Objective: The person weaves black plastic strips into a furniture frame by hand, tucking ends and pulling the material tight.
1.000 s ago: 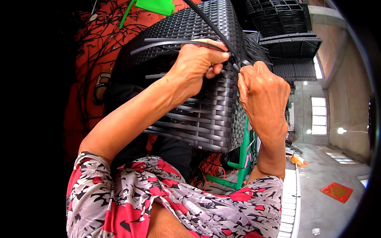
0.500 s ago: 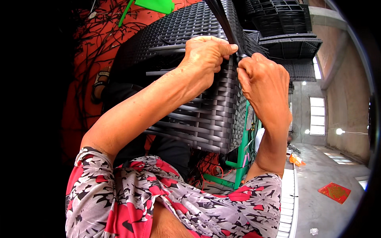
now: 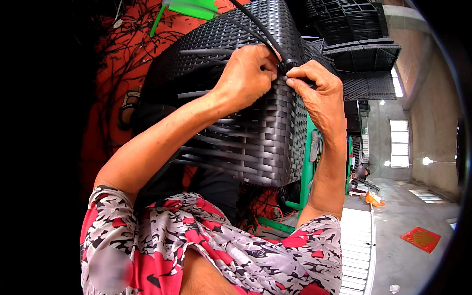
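Black woven wicker piece (image 3: pixel 255 123), boxy like a chair or basket shell, is held up close in front of the person, over the lap. No bench shows under it; a green frame (image 3: pixel 309 162) stands behind its right edge and may be carrying some of its weight, but I cannot tell.

Left hand (image 3: pixel 246 76) sits at the top edge of the weave, near the upper right corner, fingers curled down tight on the weave and the strand there. Right hand (image 3: pixel 319 96) is just beside it, almost touching, thumb and forefinger pinched on a loose black strand (image 3: pixel 268 34) where it meets the weave. The strand runs up and left from the pinch, out of the top of the view.

Handling, as a judgement:
- Strand looks like flat plastic rattan: springy, smooth, likely slick in a bare pinch. Take it close to the weave, where it bends least.
- The woven shell looks light for its bulk and fairly stiff, with some give in the panels. Best held by the rim or a corner, not mid-panel.
- Loose ends stick out on the left side (image 3: pixel 191 93); these could snag a sleeve.

Red mat (image 3: pixel 108 98) with offcuts lies beyond the piece.
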Available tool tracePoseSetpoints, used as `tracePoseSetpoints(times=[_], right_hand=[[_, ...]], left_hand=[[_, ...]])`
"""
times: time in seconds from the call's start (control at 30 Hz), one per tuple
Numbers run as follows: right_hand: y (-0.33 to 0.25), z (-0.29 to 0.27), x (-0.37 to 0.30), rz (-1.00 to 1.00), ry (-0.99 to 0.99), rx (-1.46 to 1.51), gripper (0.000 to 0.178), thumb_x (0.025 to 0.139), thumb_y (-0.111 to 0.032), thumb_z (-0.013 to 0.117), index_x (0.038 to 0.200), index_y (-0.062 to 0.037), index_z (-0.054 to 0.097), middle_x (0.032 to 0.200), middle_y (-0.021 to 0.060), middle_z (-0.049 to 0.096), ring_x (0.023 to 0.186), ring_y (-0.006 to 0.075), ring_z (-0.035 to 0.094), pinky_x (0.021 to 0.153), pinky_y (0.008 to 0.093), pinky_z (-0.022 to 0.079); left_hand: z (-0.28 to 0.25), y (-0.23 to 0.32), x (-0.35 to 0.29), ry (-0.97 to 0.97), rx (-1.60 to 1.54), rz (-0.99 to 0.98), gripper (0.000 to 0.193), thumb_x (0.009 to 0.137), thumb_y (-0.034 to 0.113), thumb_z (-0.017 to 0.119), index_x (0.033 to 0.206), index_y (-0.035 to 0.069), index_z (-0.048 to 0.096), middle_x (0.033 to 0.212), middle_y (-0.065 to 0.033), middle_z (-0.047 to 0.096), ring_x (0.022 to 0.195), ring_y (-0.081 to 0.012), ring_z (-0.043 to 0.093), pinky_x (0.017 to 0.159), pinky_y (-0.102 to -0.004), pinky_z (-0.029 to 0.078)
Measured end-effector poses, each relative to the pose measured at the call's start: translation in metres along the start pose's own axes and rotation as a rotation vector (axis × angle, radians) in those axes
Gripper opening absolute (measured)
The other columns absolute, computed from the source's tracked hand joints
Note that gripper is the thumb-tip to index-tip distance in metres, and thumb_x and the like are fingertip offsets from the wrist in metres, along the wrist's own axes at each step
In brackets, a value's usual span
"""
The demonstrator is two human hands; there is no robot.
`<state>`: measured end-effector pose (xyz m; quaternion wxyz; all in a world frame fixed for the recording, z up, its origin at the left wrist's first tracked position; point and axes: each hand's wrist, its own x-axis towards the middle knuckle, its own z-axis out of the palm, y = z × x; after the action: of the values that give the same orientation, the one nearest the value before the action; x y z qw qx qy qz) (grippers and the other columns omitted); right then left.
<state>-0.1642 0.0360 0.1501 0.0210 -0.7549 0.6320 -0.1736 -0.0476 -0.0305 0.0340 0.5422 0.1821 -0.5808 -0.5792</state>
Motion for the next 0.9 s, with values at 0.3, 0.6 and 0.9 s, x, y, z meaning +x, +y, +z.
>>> tracePoseSetpoints(times=[0.3, 0.6, 0.9], right_hand=[[-0.024, 0.0, -0.024, -0.537, 0.456, -0.159, 0.022, 0.07, 0.012, 0.069, 0.089, 0.0003, 0.067, 0.088, 0.0121, 0.066, 0.079, 0.0219, 0.063, 0.07, 0.0291, 0.051], [-0.038, 0.032, -0.01, -0.524, 0.014, -0.35, 0.024, 0.067, 0.005, 0.063, 0.091, -0.0024, 0.064, 0.086, 0.0096, 0.066, 0.079, 0.024, 0.065, 0.067, 0.0318, 0.054], [-0.013, 0.023, -0.011, -0.057, 0.368, -0.044, 0.013, 0.076, 0.005, 0.066, 0.087, -0.0018, 0.066, 0.083, 0.0076, 0.063, 0.07, 0.0148, 0.06, 0.06, 0.0239, 0.047]], left_hand=[[-0.045, 0.01, -0.004, 0.173, -0.456, -0.398, 0.027, 0.072, -0.002, 0.065, 0.099, 0.002, 0.062, 0.073, -0.0028, 0.061, 0.047, -0.0041, 0.042, 0.037, -0.0197, 0.026], [-0.096, -0.026, -0.076, 0.286, -0.586, -0.59, 0.016, 0.076, -0.003, 0.067, 0.087, 0.006, 0.061, 0.073, -0.0015, 0.062, 0.045, -0.0027, 0.042, 0.039, -0.0171, 0.026], [-0.118, -0.033, -0.095, 0.392, -0.198, -0.294, 0.015, 0.077, -0.012, 0.059, 0.076, 0.004, 0.061, 0.071, 0.0016, 0.06, 0.064, -0.0041, 0.053, 0.058, -0.0179, 0.041]])
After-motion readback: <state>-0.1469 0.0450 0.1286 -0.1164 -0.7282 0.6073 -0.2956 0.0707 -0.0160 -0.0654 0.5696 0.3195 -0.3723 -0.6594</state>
